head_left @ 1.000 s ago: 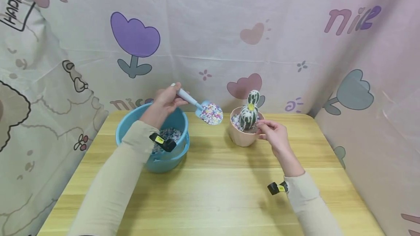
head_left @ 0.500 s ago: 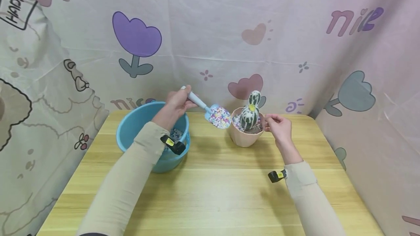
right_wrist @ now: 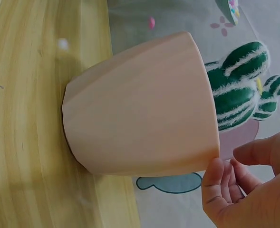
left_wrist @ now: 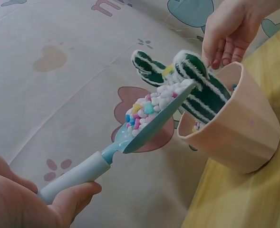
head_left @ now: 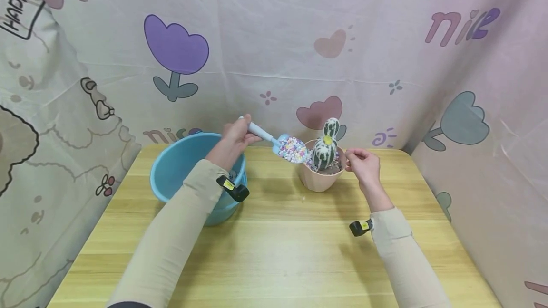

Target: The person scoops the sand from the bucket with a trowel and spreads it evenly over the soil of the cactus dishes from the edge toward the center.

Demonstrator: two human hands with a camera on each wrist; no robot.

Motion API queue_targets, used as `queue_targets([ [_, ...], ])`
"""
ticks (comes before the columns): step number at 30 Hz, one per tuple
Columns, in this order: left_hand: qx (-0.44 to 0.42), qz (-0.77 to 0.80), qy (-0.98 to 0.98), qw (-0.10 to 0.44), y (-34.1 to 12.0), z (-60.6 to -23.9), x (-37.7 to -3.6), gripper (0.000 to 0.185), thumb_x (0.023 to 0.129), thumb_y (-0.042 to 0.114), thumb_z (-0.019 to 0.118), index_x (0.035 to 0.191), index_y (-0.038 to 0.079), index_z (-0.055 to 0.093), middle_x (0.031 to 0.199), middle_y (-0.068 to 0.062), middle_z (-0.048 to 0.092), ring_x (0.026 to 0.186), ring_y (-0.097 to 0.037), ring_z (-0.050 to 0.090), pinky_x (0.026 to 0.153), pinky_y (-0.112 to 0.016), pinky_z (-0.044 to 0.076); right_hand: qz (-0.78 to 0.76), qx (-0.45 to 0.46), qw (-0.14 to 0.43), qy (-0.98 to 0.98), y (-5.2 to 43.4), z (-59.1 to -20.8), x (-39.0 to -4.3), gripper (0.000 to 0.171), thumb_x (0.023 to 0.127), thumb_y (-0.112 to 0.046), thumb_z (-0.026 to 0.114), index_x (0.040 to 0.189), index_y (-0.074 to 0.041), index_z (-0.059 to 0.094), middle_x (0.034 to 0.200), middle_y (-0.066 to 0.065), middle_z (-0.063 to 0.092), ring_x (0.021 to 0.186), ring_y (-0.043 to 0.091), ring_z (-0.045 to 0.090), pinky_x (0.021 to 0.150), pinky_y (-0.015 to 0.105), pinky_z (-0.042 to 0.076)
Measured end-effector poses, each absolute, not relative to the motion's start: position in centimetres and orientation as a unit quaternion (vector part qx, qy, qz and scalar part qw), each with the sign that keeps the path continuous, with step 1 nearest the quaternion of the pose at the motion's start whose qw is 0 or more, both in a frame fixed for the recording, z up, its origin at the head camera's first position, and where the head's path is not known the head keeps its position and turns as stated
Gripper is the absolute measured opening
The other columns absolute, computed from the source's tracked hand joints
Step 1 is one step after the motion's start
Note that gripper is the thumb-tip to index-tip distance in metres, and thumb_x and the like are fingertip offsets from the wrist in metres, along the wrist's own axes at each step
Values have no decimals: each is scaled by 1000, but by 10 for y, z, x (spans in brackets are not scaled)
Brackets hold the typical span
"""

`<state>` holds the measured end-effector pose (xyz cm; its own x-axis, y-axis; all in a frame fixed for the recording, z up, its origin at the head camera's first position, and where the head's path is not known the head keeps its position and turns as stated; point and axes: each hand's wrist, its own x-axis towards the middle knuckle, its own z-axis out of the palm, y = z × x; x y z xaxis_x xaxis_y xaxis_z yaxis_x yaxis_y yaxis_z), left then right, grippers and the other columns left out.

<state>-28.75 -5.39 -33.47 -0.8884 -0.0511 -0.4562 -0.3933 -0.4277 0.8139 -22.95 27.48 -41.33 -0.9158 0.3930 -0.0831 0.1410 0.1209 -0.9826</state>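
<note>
My left hand [head_left: 241,132] grips the pale blue handle of a small scoop [head_left: 291,149] heaped with coloured pebbles. The scoop's tip [left_wrist: 185,88] reaches over the near rim of a pink pot [head_left: 318,179] and lies against the green-and-white toy cactus [head_left: 325,149] standing in it. My right hand [head_left: 353,158] is at the pot's right rim. In the right wrist view its thumb [right_wrist: 215,166] touches the rim edge of the pot [right_wrist: 140,109] while the other fingers hang loosely curled just off it.
A blue bucket [head_left: 180,165] holding pebbles stands on the wooden table [head_left: 278,251] under my left forearm. A stray pebble [head_left: 303,198] lies in front of the pot. Printed cloth walls close in the back and both sides.
My left hand has carried the loaded scoop rightward from beside the bucket to the pot's rim. The right hand has shifted from the pot's front rim to its right side.
</note>
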Motion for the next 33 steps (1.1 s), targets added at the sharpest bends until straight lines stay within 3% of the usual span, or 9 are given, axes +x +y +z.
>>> queue_targets([
  [11,-225,824,515,75,-39,-342,-285,60,111,23,55,160,-2,32,148,-30,55,136,-38,61,112,-49,54,631,-180,95,-748,280,-417,-235,29,99,-3,65,124,12,65,79,-9,66,65,3,61,60,13,62],
  [24,-223,809,541,61,-28,-344,-285,60,111,25,56,157,-4,31,146,-31,54,136,-40,62,111,-46,56,610,-175,74,-769,283,-419,-237,36,99,-5,63,131,12,62,102,10,71,74,7,65,64,14,63],
  [33,-212,797,562,55,-19,-345,-284,56,111,27,55,153,-5,35,143,-29,56,134,-41,63,108,-43,59,607,-156,44,-778,286,-418,-236,37,99,-2,61,132,15,60,98,8,68,71,6,63,63,16,64],
])
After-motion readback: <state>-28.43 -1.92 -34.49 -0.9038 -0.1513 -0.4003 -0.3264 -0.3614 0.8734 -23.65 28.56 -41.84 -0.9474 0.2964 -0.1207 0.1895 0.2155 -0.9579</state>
